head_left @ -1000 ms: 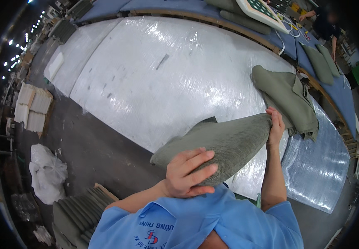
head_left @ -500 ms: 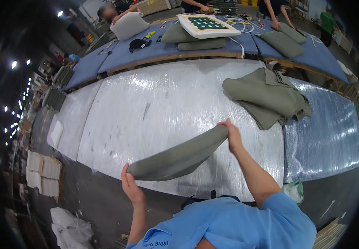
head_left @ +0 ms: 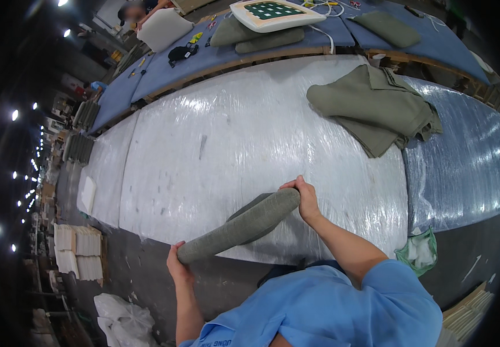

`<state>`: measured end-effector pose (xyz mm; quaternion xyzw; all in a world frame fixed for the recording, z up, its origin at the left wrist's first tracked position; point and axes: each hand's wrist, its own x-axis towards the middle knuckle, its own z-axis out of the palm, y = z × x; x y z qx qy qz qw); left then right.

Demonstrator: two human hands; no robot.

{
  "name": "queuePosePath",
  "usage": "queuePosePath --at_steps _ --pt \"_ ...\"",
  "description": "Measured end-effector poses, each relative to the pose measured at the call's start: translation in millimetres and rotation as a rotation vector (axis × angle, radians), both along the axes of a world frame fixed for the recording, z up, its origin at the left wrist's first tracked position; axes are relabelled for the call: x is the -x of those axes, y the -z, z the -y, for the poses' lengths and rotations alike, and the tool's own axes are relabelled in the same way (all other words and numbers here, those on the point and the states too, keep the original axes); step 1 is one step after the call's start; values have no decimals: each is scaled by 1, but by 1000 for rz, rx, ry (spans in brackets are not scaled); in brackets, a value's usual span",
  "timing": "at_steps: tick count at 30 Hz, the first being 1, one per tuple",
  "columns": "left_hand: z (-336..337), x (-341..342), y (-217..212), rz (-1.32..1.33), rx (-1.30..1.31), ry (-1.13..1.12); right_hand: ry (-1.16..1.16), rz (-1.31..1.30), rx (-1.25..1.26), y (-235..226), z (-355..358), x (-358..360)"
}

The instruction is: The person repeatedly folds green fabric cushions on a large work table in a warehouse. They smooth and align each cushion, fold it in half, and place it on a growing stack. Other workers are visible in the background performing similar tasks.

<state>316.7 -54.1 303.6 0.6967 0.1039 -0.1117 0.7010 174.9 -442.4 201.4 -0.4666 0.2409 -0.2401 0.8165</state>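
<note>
Between my two hands I hold a grey-green fabric-covered seat cushion (head_left: 241,224), turned edge-on over the near edge of the plastic-wrapped table (head_left: 174,156). My left hand (head_left: 179,263) grips its lower left end. At the upper right end, my right hand (head_left: 304,199) is closed round the corner, its fingers over the far side. Part of a broader face shows behind the near edge; the rest of that face is hidden. Farther right, a heap of matching grey-green fabric (head_left: 374,107) lies folded loosely on the table.
Beyond runs a blue-topped bench (head_left: 215,61) with stacked green cushions (head_left: 270,41), a white cushion with green webbing (head_left: 276,16) and a black item (head_left: 181,53). A person holds a white foam block (head_left: 164,30) there. Plastic bags (head_left: 124,321) lie on the floor.
The cushion has come closer to my body and tilted more edge-on, with my right hand moving left and down. My view has shifted, hiding the far people's hands on the right.
</note>
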Motion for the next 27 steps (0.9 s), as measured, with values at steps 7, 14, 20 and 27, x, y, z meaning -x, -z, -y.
queuePosePath --at_steps 7,14,20,27 --pt "-34 -10 -9 -502 -24 275 -294 -266 -242 -18 13 38" --pt "-32 -7 37 -872 -254 618 -633 -748 -286 -57 1 54" --pt "-21 -41 85 -1072 -406 705 -789 -1087 -157 -13 7 2" --pt "6 -74 137 -940 -456 615 -822 -1365 -53 63 15 -46"
